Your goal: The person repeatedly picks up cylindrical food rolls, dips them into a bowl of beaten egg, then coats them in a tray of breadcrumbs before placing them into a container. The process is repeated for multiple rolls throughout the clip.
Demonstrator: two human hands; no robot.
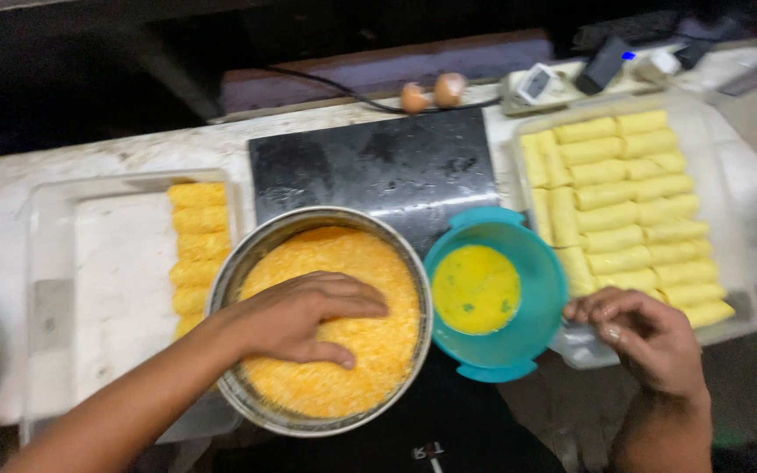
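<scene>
The left hand [308, 317] lies palm-down in the metal bowl [247, 254] of orange crumbs [370, 263], fingers curved over something buried there; what they grasp, I cannot tell. The right hand [646, 337] hovers at the near rim of the tray [746, 324] of pale rolls [633, 188], fingers loosely bent and grasping nothing. The rolls look soft and easily torn, slippery once wet from the teal egg bowl [549, 289]; best cradled along their length, not pinched. Coated rolls [194, 245] sit in the left tray [54, 197] on the desk [133, 149].

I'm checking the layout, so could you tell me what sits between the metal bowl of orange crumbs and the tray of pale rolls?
A teal bowl of beaten egg, in the head view.
</scene>
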